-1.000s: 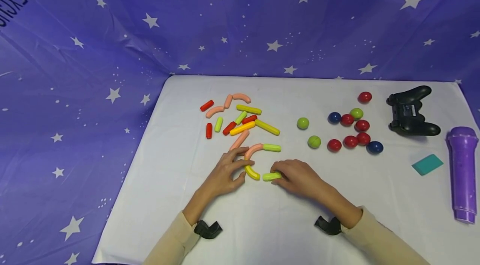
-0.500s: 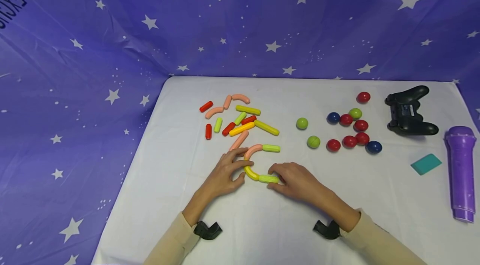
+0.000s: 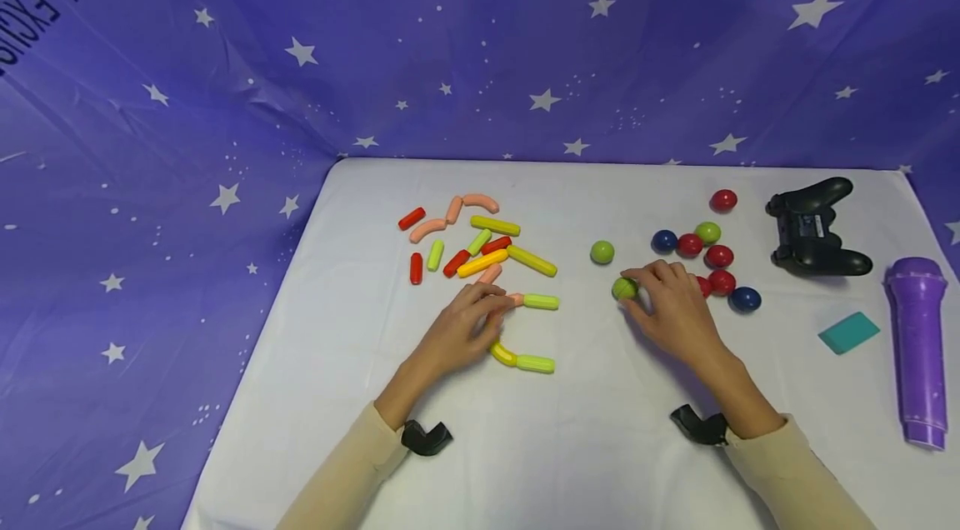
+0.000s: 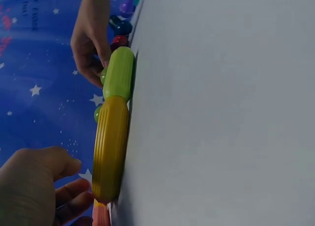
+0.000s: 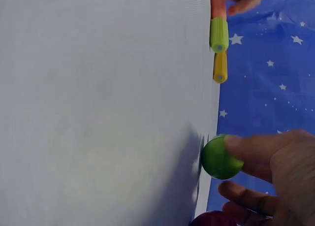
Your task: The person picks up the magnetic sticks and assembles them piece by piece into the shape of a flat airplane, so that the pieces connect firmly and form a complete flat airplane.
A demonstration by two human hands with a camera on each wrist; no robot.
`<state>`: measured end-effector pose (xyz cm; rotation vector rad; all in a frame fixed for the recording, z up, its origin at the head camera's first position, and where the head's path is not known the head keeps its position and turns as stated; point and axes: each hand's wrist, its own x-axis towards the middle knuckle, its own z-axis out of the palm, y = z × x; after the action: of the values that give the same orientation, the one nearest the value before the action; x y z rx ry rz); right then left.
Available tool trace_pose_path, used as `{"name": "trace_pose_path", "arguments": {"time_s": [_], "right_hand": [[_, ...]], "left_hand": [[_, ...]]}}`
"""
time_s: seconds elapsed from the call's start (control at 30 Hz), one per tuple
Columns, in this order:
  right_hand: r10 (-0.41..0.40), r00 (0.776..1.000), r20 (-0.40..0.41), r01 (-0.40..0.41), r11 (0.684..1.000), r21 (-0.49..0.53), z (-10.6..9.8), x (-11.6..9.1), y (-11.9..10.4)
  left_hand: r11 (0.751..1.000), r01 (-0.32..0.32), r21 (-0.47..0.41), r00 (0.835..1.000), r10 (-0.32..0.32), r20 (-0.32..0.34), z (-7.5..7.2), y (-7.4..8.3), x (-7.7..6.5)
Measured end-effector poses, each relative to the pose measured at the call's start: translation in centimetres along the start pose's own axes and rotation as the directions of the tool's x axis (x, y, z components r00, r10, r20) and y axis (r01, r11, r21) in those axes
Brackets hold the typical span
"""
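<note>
Short plastic toy rods make a C shape on the white table: a yellow curved rod [image 3: 503, 356] joined to a light green rod [image 3: 536, 364], and a pink curved rod [image 3: 517, 299] with another light green rod [image 3: 541, 302]. My left hand [image 3: 457, 330] lies over the C's left side and hides where the curved rods meet. Its fingers look loosely bent beside the yellow rod in the left wrist view. To the right, my right hand [image 3: 678, 313] pinches a green ball [image 5: 219, 159], thumb against its side.
Behind the left hand lie loose rods, including a yellow rod [image 3: 532, 261] and a red rod [image 3: 416, 268]. Another green ball [image 3: 602, 252] sits farther back. Red and blue balls [image 3: 745, 300], a black game controller [image 3: 813, 226], a teal block [image 3: 849, 333] and a purple tube [image 3: 918, 355] are at right.
The lower green rod was brought against the yellow curved rod and let go. My right hand then moved right to the green ball. My left hand shifted slightly up and right over the curve.
</note>
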<state>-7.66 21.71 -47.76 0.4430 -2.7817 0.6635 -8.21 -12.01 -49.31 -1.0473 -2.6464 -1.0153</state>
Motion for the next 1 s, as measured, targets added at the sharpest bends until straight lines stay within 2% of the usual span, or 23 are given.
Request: {"name": "trace_pose_path", "arguments": {"time_s": [0.23,0.4,0.7,0.83,1.0], "right_hand": [[-0.021,0.998,0.058,0.02,1.0,0.024,0.7,0.1,-0.7],[-0.059,0.993,0.103,0.051,0.995,0.08,1.4,0.3,-2.2],[-0.108,0.986,0.129,0.088,0.985,0.151,2.4,0.8,-3.7],[-0.125,0.984,0.124,0.104,0.981,0.161,2.9,0.9,-4.0],[-0.127,0.982,0.139,0.104,0.981,0.162,3.1,1.1,-4.0]], "left_hand": [[0.998,0.053,0.022,0.991,-0.056,0.125,1.2,0.0,3.7],[0.998,0.06,0.008,0.979,-0.06,0.196,2.2,-0.5,5.0],[0.997,0.055,-0.057,0.991,-0.047,0.126,3.0,-0.4,5.0],[0.997,0.048,-0.052,0.992,-0.042,0.118,3.1,-0.3,4.9],[0.996,0.072,-0.056,0.992,-0.066,0.107,3.1,-0.3,4.6]]}}
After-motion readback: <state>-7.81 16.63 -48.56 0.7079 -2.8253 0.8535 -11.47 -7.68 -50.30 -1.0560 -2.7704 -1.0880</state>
